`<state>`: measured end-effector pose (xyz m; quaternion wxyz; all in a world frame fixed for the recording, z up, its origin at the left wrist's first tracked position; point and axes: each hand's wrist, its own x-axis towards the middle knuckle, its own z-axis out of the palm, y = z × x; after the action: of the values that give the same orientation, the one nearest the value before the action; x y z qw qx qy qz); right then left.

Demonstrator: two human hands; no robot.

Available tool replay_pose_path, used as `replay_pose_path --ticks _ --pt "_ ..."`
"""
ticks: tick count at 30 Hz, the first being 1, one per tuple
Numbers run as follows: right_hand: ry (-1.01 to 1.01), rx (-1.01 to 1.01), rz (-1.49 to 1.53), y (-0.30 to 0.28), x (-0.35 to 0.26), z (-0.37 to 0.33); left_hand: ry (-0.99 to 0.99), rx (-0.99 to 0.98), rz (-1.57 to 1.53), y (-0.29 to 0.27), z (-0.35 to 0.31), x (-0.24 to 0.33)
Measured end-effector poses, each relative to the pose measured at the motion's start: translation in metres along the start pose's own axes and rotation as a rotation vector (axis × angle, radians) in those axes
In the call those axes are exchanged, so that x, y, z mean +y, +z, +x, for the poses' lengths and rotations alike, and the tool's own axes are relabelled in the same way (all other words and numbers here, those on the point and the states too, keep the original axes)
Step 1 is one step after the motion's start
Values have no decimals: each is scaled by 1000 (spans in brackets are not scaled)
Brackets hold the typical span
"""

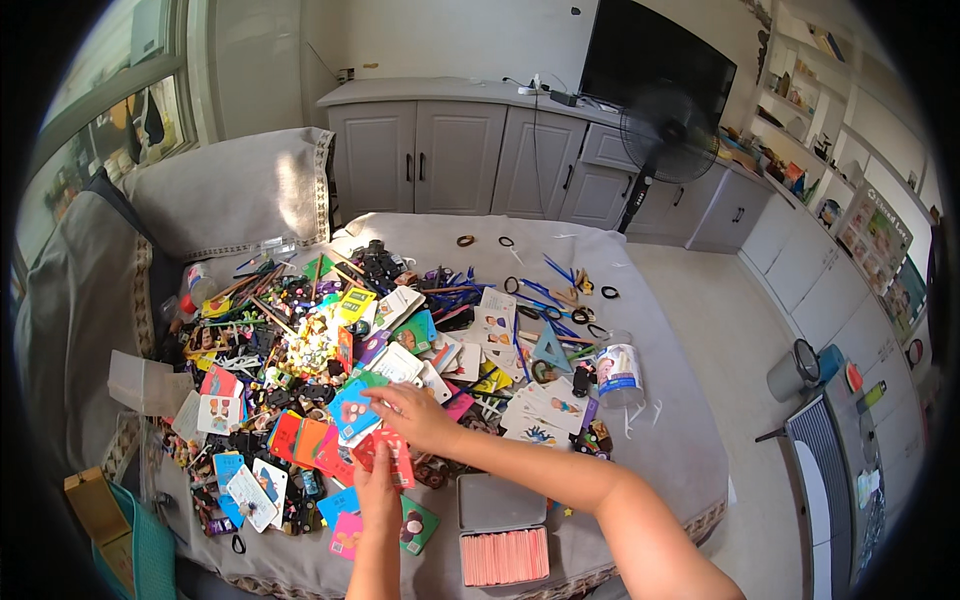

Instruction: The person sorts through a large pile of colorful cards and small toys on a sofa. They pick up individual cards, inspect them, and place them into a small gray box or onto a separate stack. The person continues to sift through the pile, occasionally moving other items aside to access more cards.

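- On my feed the left hand (376,485) comes up from the near edge of the cloth-covered sofa (665,460), thumb and fingers pinching a red card (397,463).
- The right hand (420,418) crosses in from the near right side, its fingertips at a blue card (353,408) just beyond the red one (whether they pinch it or only touch it, I cannot tell from here).
- Both cards sit over the near middle of the sofa, above a mixed heap (300,340) that spreads toward the left edge.
- Below the left hand I see a green card (419,527) and a pink card (345,537) lying near the near edge.
- Right of them a grey case (502,502) lies open, a tight row of pinkish cards (505,558) inside.
- Toward the right edge I have a clear tub (620,372), with a blue triangle (550,352) near it.
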<state>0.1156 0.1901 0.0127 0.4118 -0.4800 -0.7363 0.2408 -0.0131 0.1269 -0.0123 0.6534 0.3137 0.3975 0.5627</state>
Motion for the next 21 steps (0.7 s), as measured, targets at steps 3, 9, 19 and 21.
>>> replay_pose_path --ticks 3,9,19,21 --pt "-80 -226 -275 5 36 10 28 122 -100 0 3 11" --pt "-71 -311 -775 -17 48 16 19 164 -180 -7 8 19" --pt "599 99 -1064 -120 143 -9 -36 182 -156 -7 7 19" --pt "553 146 -1109 -125 144 -11 -38 188 -174 -7 8 17"
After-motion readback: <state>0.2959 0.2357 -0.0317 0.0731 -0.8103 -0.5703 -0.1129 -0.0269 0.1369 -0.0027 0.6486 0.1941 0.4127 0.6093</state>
